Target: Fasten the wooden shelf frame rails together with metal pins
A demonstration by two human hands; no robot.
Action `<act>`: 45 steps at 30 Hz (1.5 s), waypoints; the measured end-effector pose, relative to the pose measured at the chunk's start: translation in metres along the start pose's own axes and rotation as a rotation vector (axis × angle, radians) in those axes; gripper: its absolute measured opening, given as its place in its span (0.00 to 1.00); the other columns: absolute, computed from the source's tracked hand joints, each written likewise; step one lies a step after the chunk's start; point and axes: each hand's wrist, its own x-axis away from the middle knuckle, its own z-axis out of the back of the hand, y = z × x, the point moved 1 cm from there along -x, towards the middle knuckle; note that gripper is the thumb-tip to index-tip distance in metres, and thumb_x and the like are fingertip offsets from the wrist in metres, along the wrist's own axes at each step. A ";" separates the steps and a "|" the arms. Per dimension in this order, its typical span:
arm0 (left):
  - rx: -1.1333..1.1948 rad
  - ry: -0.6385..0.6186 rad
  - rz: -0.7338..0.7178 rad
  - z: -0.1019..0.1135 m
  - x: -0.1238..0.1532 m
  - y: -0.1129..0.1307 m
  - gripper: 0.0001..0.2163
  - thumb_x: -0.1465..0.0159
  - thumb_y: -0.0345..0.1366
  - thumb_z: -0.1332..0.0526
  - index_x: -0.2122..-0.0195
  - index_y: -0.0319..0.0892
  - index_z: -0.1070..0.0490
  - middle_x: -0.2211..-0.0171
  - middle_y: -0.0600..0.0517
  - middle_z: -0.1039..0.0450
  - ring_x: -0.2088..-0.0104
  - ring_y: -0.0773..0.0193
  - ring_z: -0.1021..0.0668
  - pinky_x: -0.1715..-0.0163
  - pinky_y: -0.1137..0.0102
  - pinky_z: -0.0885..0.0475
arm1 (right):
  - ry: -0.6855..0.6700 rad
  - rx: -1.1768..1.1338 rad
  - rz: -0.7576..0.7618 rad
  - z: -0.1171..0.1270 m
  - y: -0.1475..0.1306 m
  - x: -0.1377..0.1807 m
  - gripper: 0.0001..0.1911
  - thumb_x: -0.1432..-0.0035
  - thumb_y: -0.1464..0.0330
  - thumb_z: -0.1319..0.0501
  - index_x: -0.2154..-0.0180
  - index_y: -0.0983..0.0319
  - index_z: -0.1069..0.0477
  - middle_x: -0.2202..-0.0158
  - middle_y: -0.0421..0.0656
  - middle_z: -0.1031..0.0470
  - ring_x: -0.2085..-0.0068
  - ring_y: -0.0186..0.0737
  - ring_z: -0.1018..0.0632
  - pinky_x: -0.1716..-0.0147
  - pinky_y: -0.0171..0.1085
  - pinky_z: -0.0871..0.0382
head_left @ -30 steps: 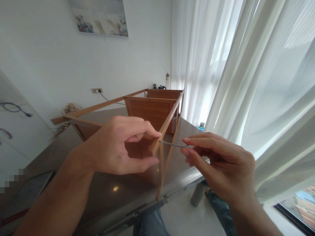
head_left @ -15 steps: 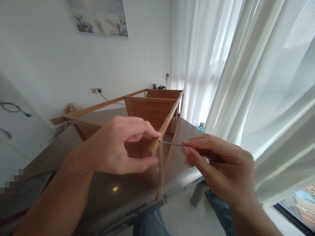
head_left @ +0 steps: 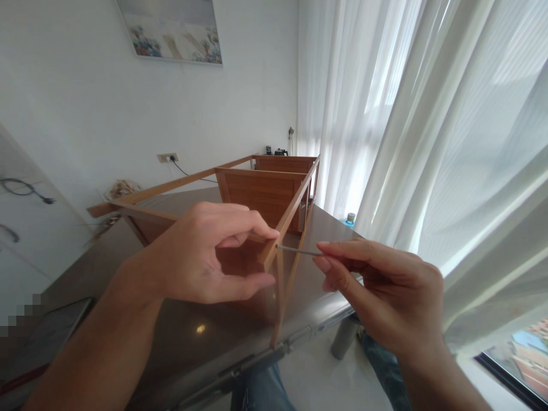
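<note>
Our right hand [head_left: 387, 291], head view: thumb and index pinched narrow on a thin metal tool [head_left: 299, 250], roughly level. Tool's far tip meets a small dark spot on the side of the wooden frame [head_left: 295, 214], near the bar's close end; hole or screw head, we can't tell. Our left hand [head_left: 201, 257] is wide, a C shape: index fingertip on top of that bar end, thumb lower; whether the thumb touches wood, we can't tell. Frame sits on the bench [head_left: 323, 228], running back towards the wall, with brown panels [head_left: 261, 194] across it. We see a dark flat device [head_left: 51, 325] lower left, white curtains [head_left: 338, 85] right.
</note>
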 end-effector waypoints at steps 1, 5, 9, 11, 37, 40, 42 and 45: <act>0.002 -0.001 0.002 0.000 0.000 0.000 0.15 0.45 0.37 0.28 0.56 0.45 0.25 0.78 0.61 0.46 0.78 0.69 0.37 0.77 0.70 0.38 | 0.004 -0.003 -0.002 0.000 0.000 0.000 0.10 0.42 0.74 0.29 0.59 0.57 0.18 0.74 0.38 0.19 0.77 0.34 0.20 0.80 0.32 0.25; -0.003 -0.005 0.010 -0.001 0.000 0.000 0.15 0.45 0.36 0.29 0.56 0.45 0.25 0.77 0.60 0.46 0.78 0.70 0.37 0.76 0.71 0.38 | 0.005 -0.016 -0.014 0.000 0.000 0.001 0.10 0.42 0.74 0.29 0.58 0.56 0.18 0.74 0.37 0.19 0.78 0.34 0.21 0.81 0.31 0.25; -0.007 -0.009 0.010 0.000 -0.001 0.001 0.15 0.45 0.36 0.29 0.56 0.46 0.25 0.77 0.61 0.46 0.78 0.70 0.38 0.77 0.71 0.40 | 0.000 -0.026 -0.012 -0.001 0.000 0.002 0.10 0.41 0.74 0.30 0.58 0.57 0.18 0.72 0.39 0.17 0.78 0.34 0.20 0.81 0.30 0.24; -0.011 -0.012 0.015 0.001 -0.001 0.002 0.16 0.45 0.36 0.29 0.55 0.46 0.25 0.78 0.61 0.46 0.78 0.70 0.38 0.77 0.71 0.40 | -0.001 -0.028 -0.011 -0.001 -0.001 0.002 0.09 0.41 0.74 0.31 0.58 0.57 0.18 0.71 0.40 0.16 0.78 0.34 0.20 0.82 0.29 0.24; 0.001 -0.015 -0.027 0.001 0.000 0.001 0.14 0.44 0.34 0.31 0.56 0.40 0.25 0.76 0.60 0.47 0.77 0.71 0.37 0.75 0.72 0.40 | -0.100 0.027 0.113 0.004 0.003 0.012 0.19 0.40 0.78 0.32 0.50 0.54 0.21 0.63 0.39 0.17 0.73 0.30 0.21 0.77 0.30 0.27; -0.026 -0.016 -0.017 0.000 0.000 0.001 0.15 0.43 0.35 0.29 0.55 0.41 0.25 0.76 0.61 0.46 0.77 0.72 0.37 0.75 0.73 0.40 | -0.097 0.014 0.117 0.003 0.003 0.011 0.18 0.40 0.76 0.31 0.50 0.55 0.22 0.62 0.40 0.17 0.73 0.30 0.21 0.77 0.30 0.27; -0.038 -0.012 0.001 0.000 0.000 0.002 0.16 0.43 0.35 0.28 0.54 0.41 0.25 0.76 0.62 0.46 0.77 0.72 0.37 0.74 0.74 0.39 | -0.094 0.010 0.113 0.003 0.003 0.010 0.17 0.40 0.75 0.31 0.50 0.55 0.21 0.63 0.41 0.16 0.73 0.29 0.21 0.78 0.29 0.28; -0.032 -0.016 0.006 0.000 0.000 0.002 0.16 0.44 0.35 0.28 0.55 0.39 0.25 0.76 0.62 0.46 0.76 0.73 0.37 0.74 0.74 0.40 | -0.085 0.013 0.096 0.002 0.003 0.010 0.16 0.40 0.74 0.30 0.51 0.55 0.21 0.63 0.40 0.17 0.73 0.29 0.21 0.78 0.29 0.28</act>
